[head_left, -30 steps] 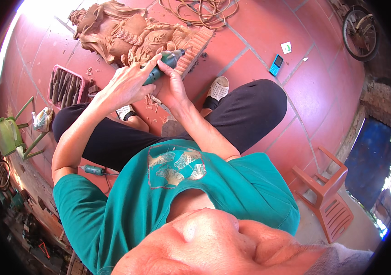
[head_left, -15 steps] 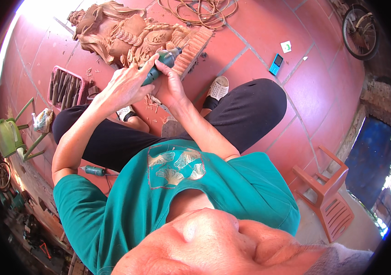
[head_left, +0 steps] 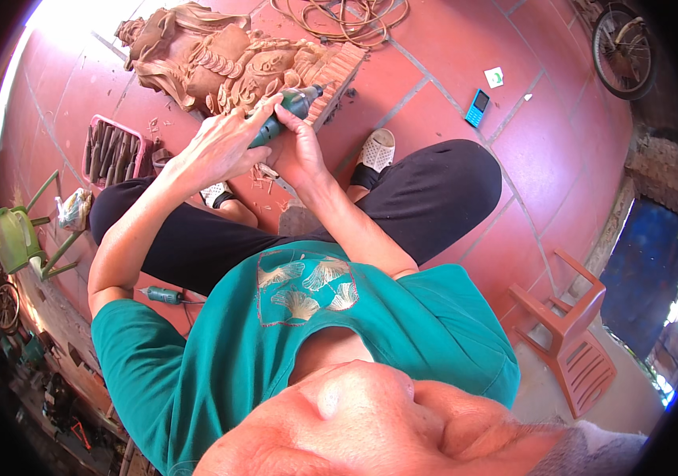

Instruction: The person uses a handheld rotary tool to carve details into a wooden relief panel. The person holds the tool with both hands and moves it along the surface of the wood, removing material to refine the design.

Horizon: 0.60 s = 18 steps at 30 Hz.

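Note:
Both of my hands are closed around a dark green handheld power grinder, its narrow end pointing up and to the right. My left hand wraps it from the left, with the thumb and forefinger along its body. From below and to the right, my right hand grips the same tool. Just beyond the hands lies a carved brown wooden figure with deep folds and rounded relief. The tool's narrow end is over the ridged base at the figure's right; whether it touches the wood I cannot tell.
A pink basket of chisel-like tools stands at left, near a green chair. Another green power tool lies by my left thigh. A coiled hose or cable, blue phone and brown plastic chair are around me.
The grinder and both hands have shifted slightly to the right along the carving's base. The grip stays the same, and the carving lies in place.

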Each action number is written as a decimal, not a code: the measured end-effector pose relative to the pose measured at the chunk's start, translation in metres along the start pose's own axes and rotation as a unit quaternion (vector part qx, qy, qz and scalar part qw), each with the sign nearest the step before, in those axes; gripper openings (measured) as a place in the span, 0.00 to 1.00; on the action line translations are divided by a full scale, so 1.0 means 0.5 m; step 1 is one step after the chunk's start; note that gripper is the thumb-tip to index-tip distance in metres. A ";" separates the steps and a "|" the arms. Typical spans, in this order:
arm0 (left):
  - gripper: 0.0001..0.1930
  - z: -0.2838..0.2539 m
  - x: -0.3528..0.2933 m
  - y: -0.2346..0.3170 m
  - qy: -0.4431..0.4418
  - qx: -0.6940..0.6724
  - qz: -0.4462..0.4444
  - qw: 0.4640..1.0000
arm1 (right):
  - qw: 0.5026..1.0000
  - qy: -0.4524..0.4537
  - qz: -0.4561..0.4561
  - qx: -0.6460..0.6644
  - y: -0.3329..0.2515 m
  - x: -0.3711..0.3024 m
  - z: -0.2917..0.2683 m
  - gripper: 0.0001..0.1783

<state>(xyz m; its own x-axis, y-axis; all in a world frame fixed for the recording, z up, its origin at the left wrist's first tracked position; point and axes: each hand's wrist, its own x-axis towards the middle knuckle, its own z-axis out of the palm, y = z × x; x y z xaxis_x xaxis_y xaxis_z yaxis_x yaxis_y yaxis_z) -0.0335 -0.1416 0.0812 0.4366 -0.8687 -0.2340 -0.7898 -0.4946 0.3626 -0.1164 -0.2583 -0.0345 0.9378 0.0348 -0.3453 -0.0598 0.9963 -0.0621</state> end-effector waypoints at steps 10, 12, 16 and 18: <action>0.43 -0.002 0.008 0.010 -0.009 0.001 0.000 1.000 | 1.000 0.019 -0.022 -0.010 -0.006 -0.013 0.010 0.14; 0.43 0.002 0.004 0.006 0.001 0.005 0.000 1.000 | 1.000 0.014 -0.022 -0.010 -0.004 -0.010 0.011 0.14; 0.43 0.003 0.000 -0.001 0.007 -0.001 -0.006 1.000 | 1.000 0.018 -0.014 -0.004 0.000 -0.005 0.017 0.15; 0.43 0.002 -0.002 -0.004 0.009 0.000 -0.007 1.000 | 1.000 0.009 0.001 0.005 0.002 0.007 0.006 0.15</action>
<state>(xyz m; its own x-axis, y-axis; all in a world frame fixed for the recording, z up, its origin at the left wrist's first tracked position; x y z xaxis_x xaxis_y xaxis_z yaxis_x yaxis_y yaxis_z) -0.0327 -0.1398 0.0796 0.4549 -0.8621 -0.2235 -0.7839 -0.5067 0.3589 -0.1122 -0.2571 -0.0331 0.9311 0.0355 -0.3631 -0.0583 0.9969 -0.0520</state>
